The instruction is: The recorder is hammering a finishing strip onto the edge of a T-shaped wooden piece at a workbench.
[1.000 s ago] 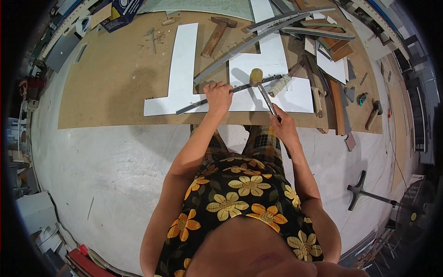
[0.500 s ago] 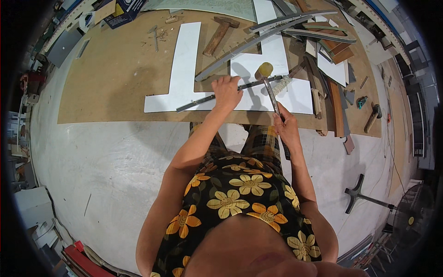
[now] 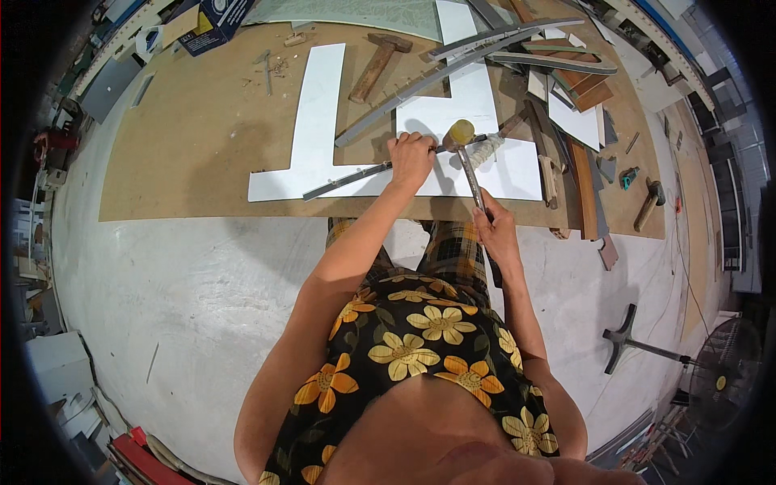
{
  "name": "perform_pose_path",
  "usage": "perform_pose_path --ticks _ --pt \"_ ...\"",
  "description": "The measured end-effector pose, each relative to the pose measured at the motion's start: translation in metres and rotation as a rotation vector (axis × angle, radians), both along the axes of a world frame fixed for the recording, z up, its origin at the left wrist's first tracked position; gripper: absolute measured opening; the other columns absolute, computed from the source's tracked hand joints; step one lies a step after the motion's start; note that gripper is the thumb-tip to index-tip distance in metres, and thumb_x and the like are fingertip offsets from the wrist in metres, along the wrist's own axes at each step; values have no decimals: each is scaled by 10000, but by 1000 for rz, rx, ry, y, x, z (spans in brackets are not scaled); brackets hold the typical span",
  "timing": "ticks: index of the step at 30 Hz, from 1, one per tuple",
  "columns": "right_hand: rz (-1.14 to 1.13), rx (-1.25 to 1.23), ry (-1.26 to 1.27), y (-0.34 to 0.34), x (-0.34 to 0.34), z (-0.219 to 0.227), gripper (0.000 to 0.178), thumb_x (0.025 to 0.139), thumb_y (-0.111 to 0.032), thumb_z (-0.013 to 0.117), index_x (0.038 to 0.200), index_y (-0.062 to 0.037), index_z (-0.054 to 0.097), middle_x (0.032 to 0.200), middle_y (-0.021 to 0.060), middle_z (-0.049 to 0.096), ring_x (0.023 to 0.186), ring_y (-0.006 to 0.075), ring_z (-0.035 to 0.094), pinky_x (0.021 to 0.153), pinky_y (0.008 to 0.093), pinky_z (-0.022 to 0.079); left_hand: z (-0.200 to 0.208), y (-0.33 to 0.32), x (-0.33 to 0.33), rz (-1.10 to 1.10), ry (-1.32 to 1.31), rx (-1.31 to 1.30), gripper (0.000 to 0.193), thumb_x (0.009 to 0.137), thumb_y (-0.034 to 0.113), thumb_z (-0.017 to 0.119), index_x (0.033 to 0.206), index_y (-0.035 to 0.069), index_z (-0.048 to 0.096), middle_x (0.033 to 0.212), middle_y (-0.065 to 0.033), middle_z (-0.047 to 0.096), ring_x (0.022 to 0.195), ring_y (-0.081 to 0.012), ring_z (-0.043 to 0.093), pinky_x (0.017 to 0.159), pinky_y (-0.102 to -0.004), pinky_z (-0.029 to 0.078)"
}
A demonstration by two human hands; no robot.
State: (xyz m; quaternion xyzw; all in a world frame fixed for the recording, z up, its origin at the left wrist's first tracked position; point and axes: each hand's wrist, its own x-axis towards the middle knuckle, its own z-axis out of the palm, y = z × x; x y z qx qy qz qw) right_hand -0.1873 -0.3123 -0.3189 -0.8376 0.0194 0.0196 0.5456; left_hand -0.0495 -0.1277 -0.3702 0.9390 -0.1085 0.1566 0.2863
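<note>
My right hand (image 3: 496, 229) is wrapped around the metal shaft of a mallet (image 3: 461, 132) with a yellowish head. The mallet's head hangs close to the right part of a thin dark strip (image 3: 347, 180); contact between them cannot be made out. That strip lies slantwise across a white cut-out board (image 3: 317, 121) near the table's front edge. My left hand (image 3: 412, 164) is closed over the middle of the strip, fingers curled down on it. A whitish bundle (image 3: 487, 150) lies just right of the mallet head.
A wooden-handled hammer (image 3: 379, 68) lies behind the board on the brown table (image 3: 178, 170). Long grey strips (image 3: 420, 89) cross the white boards. Offcuts (image 3: 584, 178) crowd the right side, near another hammer (image 3: 650, 204). A fan (image 3: 723, 380) stands at lower right.
My left hand has slid to the right along the strip, nearer the mallet head. The mallet has shifted slightly left and down in my right hand. The whole view has shifted a little.
</note>
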Motion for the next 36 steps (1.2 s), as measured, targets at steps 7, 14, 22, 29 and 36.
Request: perform_pose_path --ticks 7,14,22,29,36 --pt "0 32 58 10 5 9 433 949 -75 539 1378 -38 499 700 12 511 554 64 445 506 262 425 -3 3 2 1 46 -39 103 739 129 717 842 129 721 898 -53 669 959 -253 581 867 -440 343" --pt "-12 -9 87 16 7 10 426 946 -87 554 1368 -46 509 711 31 524 549 79 449 520 272 439 -5 5 4 51 123 -88 114 738 171 732 847 138 736 934 -42 672 983 -252 581 869 -459 354" --pt "44 -128 26 13 9 -14 445 942 -76 560 1382 -44 501 717 14 535 578 51 426 500 246 415 -6 8 6 77 201 -41 142 741 213 746 866 146 742 958 -41 665 1017 -253 572 875 -467 354" --pt "42 -241 -143 3 11 -34 436 936 -72 567 1367 -39 513 717 27 533 576 63 436 495 251 409 -8 3 6 83 166 9 123 739 188 733 857 157 742 953 -46 666 1022 -254 572 880 -467 353" --pt "-56 -265 -7 11 13 26 410 913 -82 578 1318 -27 540 877 233 658 704 236 605 706 342 501 -9 5 5 43 128 -107 89 720 175 732 808 163 725 894 -46 673 965 -260 583 864 -465 355"
